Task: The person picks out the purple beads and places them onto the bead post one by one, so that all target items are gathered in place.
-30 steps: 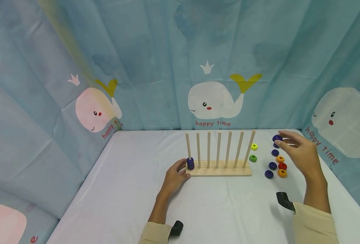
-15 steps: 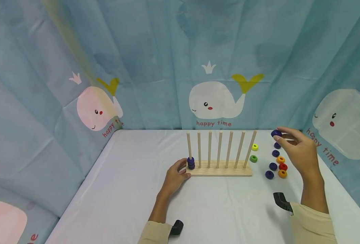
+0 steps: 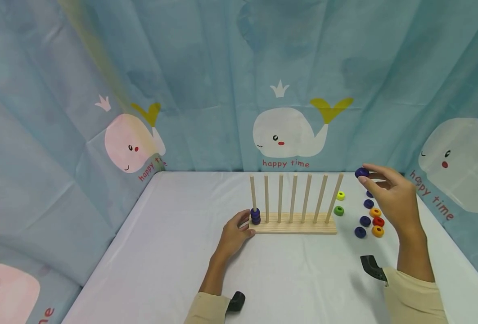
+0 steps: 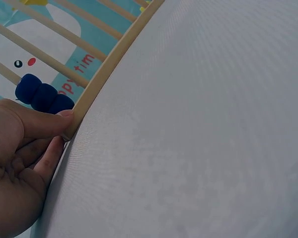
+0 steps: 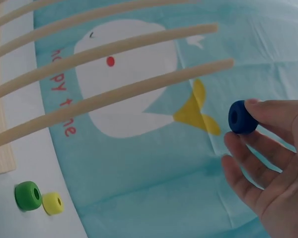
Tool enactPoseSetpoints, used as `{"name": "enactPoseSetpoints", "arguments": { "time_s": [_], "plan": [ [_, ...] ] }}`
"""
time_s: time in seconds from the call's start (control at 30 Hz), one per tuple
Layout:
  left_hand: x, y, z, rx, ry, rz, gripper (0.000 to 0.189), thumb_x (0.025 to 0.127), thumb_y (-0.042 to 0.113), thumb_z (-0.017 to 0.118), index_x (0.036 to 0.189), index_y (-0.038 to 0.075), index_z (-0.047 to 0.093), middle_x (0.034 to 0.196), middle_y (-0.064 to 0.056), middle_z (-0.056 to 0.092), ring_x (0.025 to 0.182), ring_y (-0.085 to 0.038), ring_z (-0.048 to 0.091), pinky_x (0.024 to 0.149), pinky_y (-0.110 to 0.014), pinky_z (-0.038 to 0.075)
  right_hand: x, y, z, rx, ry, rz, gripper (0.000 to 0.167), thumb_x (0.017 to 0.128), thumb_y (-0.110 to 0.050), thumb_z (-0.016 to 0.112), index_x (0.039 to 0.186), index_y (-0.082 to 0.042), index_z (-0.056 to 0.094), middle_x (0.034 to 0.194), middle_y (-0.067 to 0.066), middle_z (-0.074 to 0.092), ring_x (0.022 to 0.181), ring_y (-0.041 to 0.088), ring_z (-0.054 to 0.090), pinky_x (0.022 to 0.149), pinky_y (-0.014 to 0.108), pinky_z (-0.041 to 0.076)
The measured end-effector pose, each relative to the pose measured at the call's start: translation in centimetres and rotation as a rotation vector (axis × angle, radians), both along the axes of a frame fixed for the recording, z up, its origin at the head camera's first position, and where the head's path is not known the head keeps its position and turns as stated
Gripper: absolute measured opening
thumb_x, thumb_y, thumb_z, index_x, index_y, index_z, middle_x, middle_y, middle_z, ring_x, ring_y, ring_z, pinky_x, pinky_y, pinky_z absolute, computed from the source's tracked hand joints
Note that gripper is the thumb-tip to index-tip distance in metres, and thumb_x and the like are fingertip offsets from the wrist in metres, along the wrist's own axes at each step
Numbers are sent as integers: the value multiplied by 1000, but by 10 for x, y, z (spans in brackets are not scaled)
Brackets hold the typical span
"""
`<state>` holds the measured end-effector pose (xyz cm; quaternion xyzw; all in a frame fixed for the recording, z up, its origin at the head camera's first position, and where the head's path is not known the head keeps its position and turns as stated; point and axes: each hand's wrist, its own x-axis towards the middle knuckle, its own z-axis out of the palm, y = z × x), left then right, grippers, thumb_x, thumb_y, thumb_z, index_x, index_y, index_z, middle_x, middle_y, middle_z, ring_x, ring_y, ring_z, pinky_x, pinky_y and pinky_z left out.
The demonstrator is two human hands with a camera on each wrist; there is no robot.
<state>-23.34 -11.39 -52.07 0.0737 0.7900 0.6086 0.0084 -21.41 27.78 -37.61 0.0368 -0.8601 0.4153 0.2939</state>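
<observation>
A wooden peg board [image 3: 293, 228] with a row of several upright pegs stands on the table. Three dark blue beads [image 3: 255, 217] are stacked on its leftmost peg, seen in the left wrist view too. My left hand [image 3: 233, 234] grips the board's left end, thumb at the front edge. Up in the air, right of the rightmost peg, my right hand [image 3: 393, 193] pinches a blue bead [image 5: 242, 117] between thumb and fingers. In the right wrist view the bead's hole faces the pegs, and the bead is apart from them.
Right of the board lie a yellow bead [image 3: 340, 195] and a green bead [image 3: 339, 210]. Farther right are several blue beads [image 3: 360, 232], two orange beads [image 3: 378, 231] and a red bead [image 3: 378, 222]. A whale-print curtain [image 3: 206, 90] hangs behind the white table [image 3: 174, 216].
My right hand has lifted the blue bead from beside the other beads and carried it up and leftward toward the pegs. My left hand keeps its hold on the board.
</observation>
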Motion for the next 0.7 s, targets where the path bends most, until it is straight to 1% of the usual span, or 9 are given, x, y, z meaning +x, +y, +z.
{"name": "enactPoseSetpoints", "arguments": {
  "time_s": [0.17,0.3,0.4,0.57,0.7],
  "plan": [
    [0,0,-1,0,7,-4,64,92,-5,73,152,3,54,155,-18,56,146,-35,53,113,-28,54,-1,-4,3,-5,22,9,41,103,-23,72,142,-11,69,130,20,70,101,-19,54,84,-5,45],
    [0,0,0,-2,-3,-4,64,92,-5,73,153,4,53,156,-17,56,146,-34,53,112,-26,54,-1,-9,4,-9,46,31,39,102,-20,73,140,-11,70,128,18,71,103,-17,56,87,-5,45],
    [0,0,1,2,-6,-5,64,92,-5,73,153,4,53,156,-17,56,145,-34,53,112,-26,54,-2,-12,6,-6,73,46,38,101,-18,74,138,-10,71,126,17,72,103,-16,57,90,-4,45],
    [0,0,1,0,-12,3,65,92,-6,73,153,3,53,156,-18,55,146,-34,53,112,-25,55,-3,-18,10,-22,127,70,37,99,-12,77,135,-9,73,123,20,74,102,-15,59,95,1,47],
    [0,0,0,-4,-8,4,65,92,-5,74,153,3,53,156,-19,55,145,-35,53,111,-26,55,-3,-22,14,-24,160,87,37,97,-8,78,134,-8,73,122,21,74,102,-15,60,96,1,47]
  ]
}}
